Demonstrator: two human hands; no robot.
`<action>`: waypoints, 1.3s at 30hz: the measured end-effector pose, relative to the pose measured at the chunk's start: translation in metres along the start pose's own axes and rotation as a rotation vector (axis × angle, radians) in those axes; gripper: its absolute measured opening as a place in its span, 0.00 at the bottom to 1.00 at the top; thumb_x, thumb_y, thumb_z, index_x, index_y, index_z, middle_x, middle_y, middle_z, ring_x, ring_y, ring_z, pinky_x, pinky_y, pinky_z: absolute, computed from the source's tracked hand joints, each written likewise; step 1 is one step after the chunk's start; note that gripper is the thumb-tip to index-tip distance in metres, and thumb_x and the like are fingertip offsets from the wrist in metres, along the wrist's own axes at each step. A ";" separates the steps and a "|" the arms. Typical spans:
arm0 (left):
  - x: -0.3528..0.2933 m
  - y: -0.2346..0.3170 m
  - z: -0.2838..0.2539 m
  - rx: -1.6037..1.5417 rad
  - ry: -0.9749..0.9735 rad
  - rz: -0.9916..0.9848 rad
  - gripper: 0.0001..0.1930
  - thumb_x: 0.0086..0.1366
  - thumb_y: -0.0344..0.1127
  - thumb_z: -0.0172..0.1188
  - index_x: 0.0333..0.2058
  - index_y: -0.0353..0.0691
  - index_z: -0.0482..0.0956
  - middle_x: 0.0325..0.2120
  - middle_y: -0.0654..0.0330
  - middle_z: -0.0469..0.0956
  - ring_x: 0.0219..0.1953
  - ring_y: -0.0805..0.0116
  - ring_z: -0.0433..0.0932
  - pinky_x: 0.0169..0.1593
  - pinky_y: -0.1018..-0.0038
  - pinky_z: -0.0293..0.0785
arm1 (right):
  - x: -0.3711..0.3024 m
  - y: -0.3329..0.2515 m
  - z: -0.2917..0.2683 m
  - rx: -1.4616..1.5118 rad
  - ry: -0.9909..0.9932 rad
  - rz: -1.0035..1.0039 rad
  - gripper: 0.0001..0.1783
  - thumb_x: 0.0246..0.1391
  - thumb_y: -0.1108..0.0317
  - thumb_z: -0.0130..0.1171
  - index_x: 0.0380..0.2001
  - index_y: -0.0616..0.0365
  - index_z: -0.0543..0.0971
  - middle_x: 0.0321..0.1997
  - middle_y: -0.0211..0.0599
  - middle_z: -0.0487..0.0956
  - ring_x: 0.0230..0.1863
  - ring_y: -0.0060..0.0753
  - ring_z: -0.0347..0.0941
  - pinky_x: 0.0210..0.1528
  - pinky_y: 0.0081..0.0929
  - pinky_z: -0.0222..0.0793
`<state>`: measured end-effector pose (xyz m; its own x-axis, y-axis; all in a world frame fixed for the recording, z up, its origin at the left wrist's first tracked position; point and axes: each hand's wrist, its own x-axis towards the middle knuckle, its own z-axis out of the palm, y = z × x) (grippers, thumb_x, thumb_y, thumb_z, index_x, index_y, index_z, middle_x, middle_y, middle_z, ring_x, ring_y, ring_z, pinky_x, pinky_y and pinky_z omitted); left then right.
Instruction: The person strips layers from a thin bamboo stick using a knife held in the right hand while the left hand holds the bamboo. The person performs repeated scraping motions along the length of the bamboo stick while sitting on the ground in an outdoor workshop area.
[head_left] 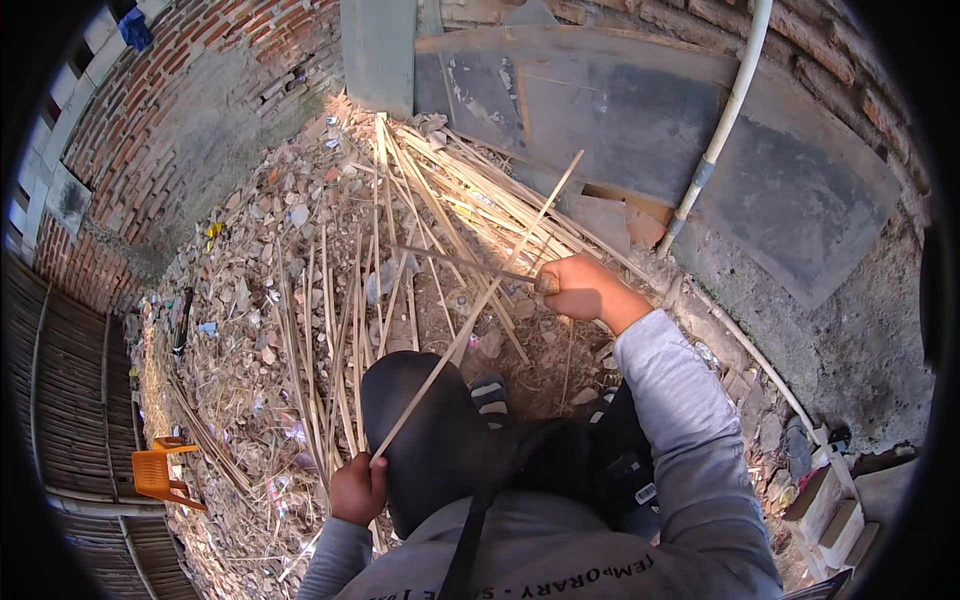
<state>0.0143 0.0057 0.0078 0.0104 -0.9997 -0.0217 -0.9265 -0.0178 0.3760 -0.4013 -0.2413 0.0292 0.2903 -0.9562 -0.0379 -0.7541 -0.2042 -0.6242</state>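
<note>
My left hand (pixel 357 490) is closed round the lower end of a long, pale bamboo strip (pixel 432 380). The strip slants up to the right, past my dark-clothed knee (pixel 405 400), its far end in the air. In my right hand (pixel 590 292) is the wooden handle of a long knife (pixel 455 262), with the fingers wrapped round it. Its thin, dark blade points left and crosses the strip close to my right hand. Whether the blade touches the strip, I cannot tell.
Loose bamboo strips (pixel 490 200) lie heaped along the wall ahead, with others (pixel 310 350) on the rubble to my left. An orange plastic chair (pixel 155 470) stands far left. A pale pipe (pixel 715 140) runs down the right wall. Grey sheets (pixel 620 100) lean behind.
</note>
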 end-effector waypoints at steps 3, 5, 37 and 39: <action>-0.003 -0.001 -0.006 0.002 -0.004 0.027 0.20 0.70 0.49 0.59 0.27 0.38 0.72 0.17 0.45 0.76 0.22 0.39 0.78 0.26 0.49 0.71 | -0.003 -0.022 0.024 -0.212 -0.216 -0.234 0.20 0.45 0.58 0.69 0.41 0.57 0.84 0.32 0.53 0.82 0.38 0.57 0.80 0.43 0.46 0.74; -0.002 -0.001 -0.006 -0.005 0.010 0.027 0.20 0.69 0.49 0.60 0.27 0.38 0.72 0.17 0.46 0.76 0.22 0.39 0.78 0.26 0.50 0.71 | 0.001 -0.020 0.018 -0.145 -0.225 -0.214 0.18 0.46 0.60 0.67 0.41 0.53 0.85 0.34 0.49 0.84 0.40 0.53 0.81 0.44 0.44 0.76; 0.006 -0.004 -0.008 0.071 0.010 0.019 0.22 0.75 0.48 0.51 0.24 0.39 0.70 0.15 0.43 0.72 0.20 0.36 0.75 0.25 0.47 0.67 | 0.007 0.019 0.012 -0.107 0.010 0.033 0.18 0.47 0.62 0.67 0.42 0.56 0.83 0.40 0.50 0.84 0.43 0.55 0.81 0.46 0.45 0.77; 0.003 -0.010 -0.005 0.069 0.019 0.022 0.23 0.75 0.48 0.51 0.24 0.39 0.70 0.15 0.43 0.72 0.20 0.36 0.75 0.24 0.47 0.67 | 0.001 -0.007 0.021 -0.230 -0.110 -0.086 0.20 0.42 0.62 0.67 0.42 0.55 0.84 0.34 0.55 0.83 0.38 0.59 0.80 0.43 0.47 0.76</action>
<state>0.0252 0.0026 0.0088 -0.0033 -1.0000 0.0040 -0.9503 0.0044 0.3112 -0.3834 -0.2368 0.0176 0.4120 -0.9073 -0.0844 -0.8341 -0.3382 -0.4358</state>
